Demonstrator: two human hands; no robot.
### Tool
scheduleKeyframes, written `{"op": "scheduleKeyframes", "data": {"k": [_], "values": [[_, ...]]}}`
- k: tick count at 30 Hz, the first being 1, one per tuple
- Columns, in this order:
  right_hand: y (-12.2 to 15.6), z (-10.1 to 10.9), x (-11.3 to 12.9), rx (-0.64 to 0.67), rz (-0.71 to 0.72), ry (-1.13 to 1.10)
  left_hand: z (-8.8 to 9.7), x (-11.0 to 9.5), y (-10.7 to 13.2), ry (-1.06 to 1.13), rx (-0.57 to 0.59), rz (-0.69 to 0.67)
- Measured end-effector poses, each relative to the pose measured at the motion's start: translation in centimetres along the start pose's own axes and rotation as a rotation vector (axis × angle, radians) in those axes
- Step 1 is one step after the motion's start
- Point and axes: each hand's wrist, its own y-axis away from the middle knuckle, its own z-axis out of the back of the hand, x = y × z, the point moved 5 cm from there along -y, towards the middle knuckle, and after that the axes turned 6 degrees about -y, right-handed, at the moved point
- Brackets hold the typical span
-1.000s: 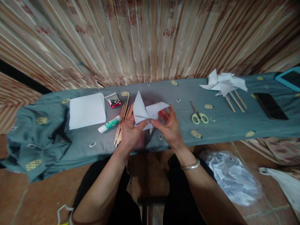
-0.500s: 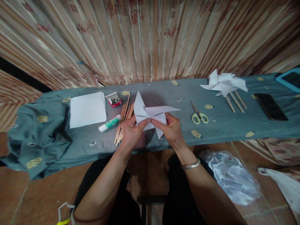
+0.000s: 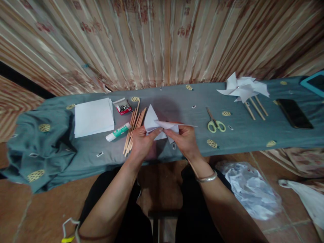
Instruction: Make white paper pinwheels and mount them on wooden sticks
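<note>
A white paper pinwheel head [image 3: 157,123] is held over the near edge of the table between both hands. My left hand [image 3: 141,143] pinches its centre with thumb and fingers. My right hand [image 3: 184,140] grips the right side, fingers closed on the folded paper, and a thin stick runs down along that wrist. The paper lies nearly flat, one point reaching right. Just left of my left hand is a bundle of wooden sticks [image 3: 134,126].
On the grey cloth-covered table [image 3: 177,101]: a stack of white paper [image 3: 93,116], a glue stick [image 3: 118,132], a small box of pins [image 3: 122,107], scissors [image 3: 214,122], finished pinwheels [image 3: 244,89], a black phone [image 3: 294,113]. A crumpled plastic bag [image 3: 250,192] lies on the floor.
The pinwheel paper has tilted down from upright to nearly flat. Both hands have stayed at its centre, the right hand closing more over the paper.
</note>
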Motion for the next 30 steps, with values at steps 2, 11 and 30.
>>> {"op": "scheduleKeyframes", "data": {"k": [2, 11, 30], "values": [[0.0, 0.09, -0.02, -0.002, 0.008, 0.015, 0.02, -0.19, -0.03, 0.001, -0.012, -0.018], [0.12, 0.01, 0.36, 0.019, 0.035, 0.065, -0.15, -0.45, -0.04, 0.066, -0.007, 0.013], [0.15, -0.06, -0.14, 0.036, -0.041, 0.033, -0.36, -0.02, -0.14, 0.148, 0.047, 0.028]]}}
